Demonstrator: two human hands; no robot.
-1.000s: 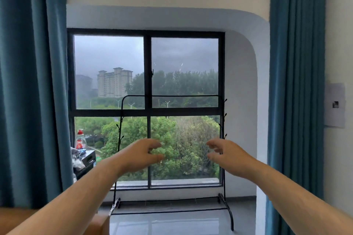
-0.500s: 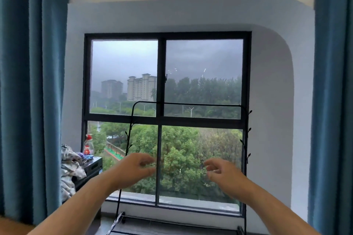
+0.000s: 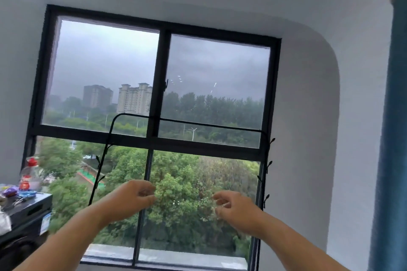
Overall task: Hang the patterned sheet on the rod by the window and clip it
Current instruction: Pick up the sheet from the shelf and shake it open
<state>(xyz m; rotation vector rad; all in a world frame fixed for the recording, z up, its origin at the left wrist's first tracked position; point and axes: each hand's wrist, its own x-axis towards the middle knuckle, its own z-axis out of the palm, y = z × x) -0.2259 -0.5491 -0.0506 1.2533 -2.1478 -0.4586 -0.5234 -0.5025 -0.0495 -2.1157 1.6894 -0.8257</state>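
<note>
Head view: tilted, looking up at the window [image 3: 163,86]. Both arms reach forward, bare.

Left hand [image 3: 130,201]: raised in front of the lower panes, fingers loosely curled, thumb close to fingertips, nothing between them. Right hand [image 3: 239,211]: same height, well apart from the left, fingers loosely bent toward the palm, holding nothing.

Rod [image 3: 198,124]: thin black top bar of a garment rack standing against the glass, running across the upper panes and sloping down to the right in this tilted shot. It sits well above both hands, touching neither. Left upright [image 3: 103,160] drops behind the left wrist. Right upright [image 3: 265,171] stands just beside the right hand on its outer side. Small hook pegs line both uprights.

Patterned sheet: neither hand has it. A pale patch [image 3: 3,221] at the far left edge, beside the black cabinet [image 3: 28,209], is too cropped to identify.

Cabinet top: clear bottle with red cap [image 3: 30,174], small coloured items [image 3: 10,191], blurred. Blue curtain [image 3: 392,138] down the right edge.
</note>
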